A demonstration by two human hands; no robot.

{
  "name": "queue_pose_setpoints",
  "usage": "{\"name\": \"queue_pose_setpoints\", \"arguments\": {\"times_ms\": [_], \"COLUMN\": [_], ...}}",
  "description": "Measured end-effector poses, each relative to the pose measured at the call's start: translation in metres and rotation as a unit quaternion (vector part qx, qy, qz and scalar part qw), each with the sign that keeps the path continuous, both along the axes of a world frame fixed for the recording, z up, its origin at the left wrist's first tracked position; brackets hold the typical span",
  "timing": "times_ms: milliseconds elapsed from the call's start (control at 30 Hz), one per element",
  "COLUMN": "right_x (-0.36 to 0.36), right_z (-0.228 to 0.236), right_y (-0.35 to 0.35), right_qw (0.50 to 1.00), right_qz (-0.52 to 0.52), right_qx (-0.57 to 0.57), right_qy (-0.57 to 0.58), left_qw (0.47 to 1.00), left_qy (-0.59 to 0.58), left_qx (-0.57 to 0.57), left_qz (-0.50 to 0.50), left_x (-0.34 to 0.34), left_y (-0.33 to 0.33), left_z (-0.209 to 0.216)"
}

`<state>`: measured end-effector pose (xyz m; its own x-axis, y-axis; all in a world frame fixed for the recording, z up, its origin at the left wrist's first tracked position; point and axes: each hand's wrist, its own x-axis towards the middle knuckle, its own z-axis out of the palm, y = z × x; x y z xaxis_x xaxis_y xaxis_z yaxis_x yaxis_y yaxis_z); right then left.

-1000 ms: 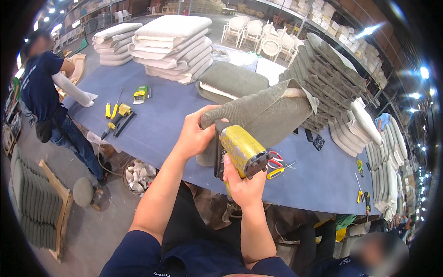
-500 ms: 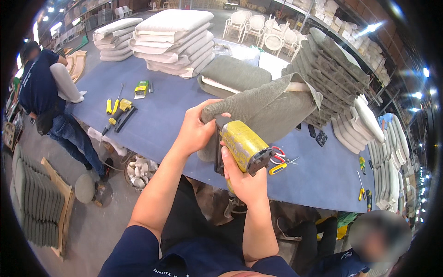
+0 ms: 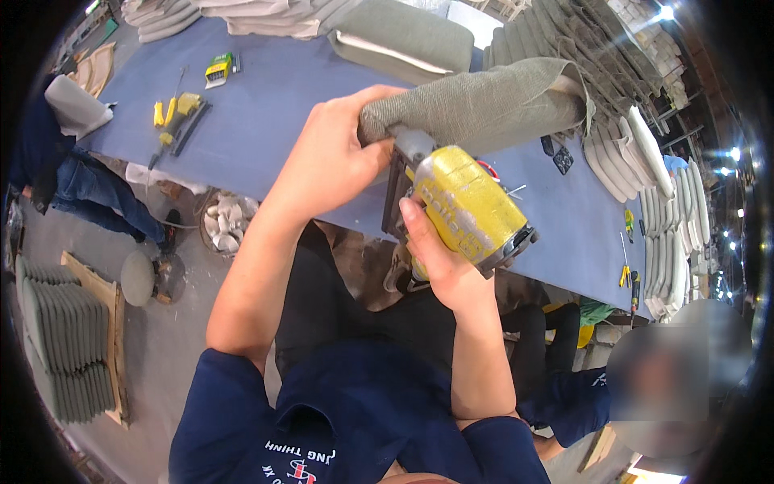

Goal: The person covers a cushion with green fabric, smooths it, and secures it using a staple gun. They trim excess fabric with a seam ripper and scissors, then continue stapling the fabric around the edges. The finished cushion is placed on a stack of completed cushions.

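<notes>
A person in jeans [image 3: 97,192] stands near a round grey pad [image 3: 138,278] and pale scraps [image 3: 226,223].

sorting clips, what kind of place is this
Probably an upholstery workshop: a yellow staple or nail gun held at a grey-green cushion, and a stack of pale cushions on a blue table.

A navy short-sleeved shirt [image 3: 363,395] with white-and-red print [image 3: 301,471] tops black trousers [image 3: 322,302]

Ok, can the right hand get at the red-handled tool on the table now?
Probably not: the right hand is wrapped around the yellow power tool, whose body partly hides the red-handled tool from this view. That grip would likely need freeing first.
</notes>
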<state>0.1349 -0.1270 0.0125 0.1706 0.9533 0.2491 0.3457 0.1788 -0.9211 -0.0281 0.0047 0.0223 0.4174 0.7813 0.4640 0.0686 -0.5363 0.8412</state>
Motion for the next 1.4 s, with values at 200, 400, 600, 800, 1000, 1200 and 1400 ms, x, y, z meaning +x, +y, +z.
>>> {"name": "queue_pose_setpoints", "arguments": {"times_ms": [200,400,600,800,1000,1200,1400], "right_x": [-0.008,-0.011,-0.006,-0.003,0.0,0.002,0.002], "right_z": [0.0,-0.007,-0.014,-0.034,-0.048,-0.049,-0.048], "right_y": [0.0,0.006,0.013,0.002,0.006,0.013,0.014], "right_qw": [0.995,0.988,0.973,0.979,0.978,0.978,0.979], "right_qz": [-0.009,0.004,-0.016,-0.004,-0.001,0.011,0.022], "right_qx": [0.018,0.115,0.203,0.198,0.209,0.206,0.202], "right_qy": [-0.102,-0.105,-0.11,-0.051,-0.022,-0.011,-0.004], "left_qw": [0.999,1.0,1.0,1.0,0.999,0.999,0.999], "left_qy": [0.042,0.025,0.004,0.007,0.01,0.022,0.032], "left_qx": [0.017,0.008,0.02,-0.002,-0.04,-0.024,-0.017], "left_qz": [0.017,0.005,-0.002,-0.027,-0.026,-0.015,-0.01], "left_x": [-0.008,-0.012,-0.003,0.0,0.005,0.01,0.006], "left_y": [-0.001,0.005,0.018,0.015,0.009,-0.001,0.001], "left_z": [0.0,-0.009,-0.01,-0.008,-0.003,0.001,-0.001]}}
